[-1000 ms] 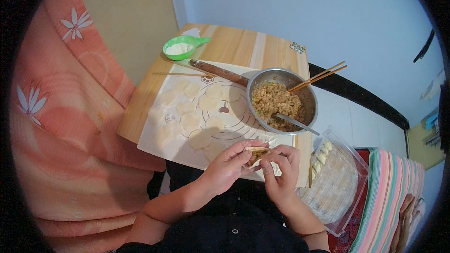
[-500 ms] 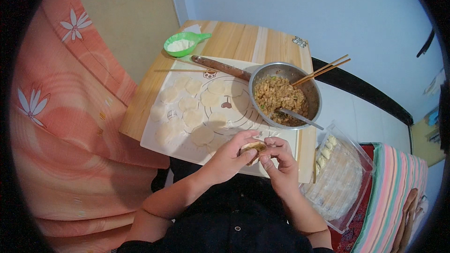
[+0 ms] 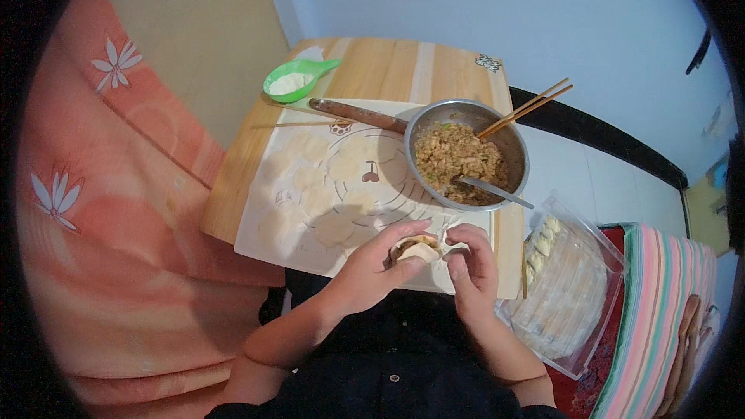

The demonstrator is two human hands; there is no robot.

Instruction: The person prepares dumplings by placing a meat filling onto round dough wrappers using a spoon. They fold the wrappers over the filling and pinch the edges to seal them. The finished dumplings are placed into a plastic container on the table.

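Note:
A half-folded dumpling (image 3: pixel 417 250), a pale dough wrapper with brown filling showing at its opening, rests in my left hand (image 3: pixel 374 256). The left thumb presses on its near side, with the fingers curled behind. At its right edge is my right hand (image 3: pixel 475 268), its thumb and curved fingers apart; whether the fingertips touch the dough I cannot make out. Beyond the hands lie several round dough wrappers (image 3: pixel 334 229) on a floured white mat (image 3: pixel 264 244). A steel bowl (image 3: pixel 524 174) of minced filling (image 3: pixel 458 154) stands at the mat's right.
A spoon (image 3: pixel 497 190) and chopsticks (image 3: pixel 535 109) lean in the bowl. Left of it lies a rolling pin (image 3: pixel 361 115); a green scoop (image 3: pixel 299 81) of flour stands at the table's far left. Lower right, a clear tray (image 3: pixel 570 365) holds several finished dumplings (image 3: pixel 545 237). An orange curtain (image 3: pixel 140 264) hangs left.
My right thumb and fingers have spread and drawn slightly right from the dumpling's edge. The dumpling has turned in my left hand, showing more pale dough in front. The whole view has shifted slightly.

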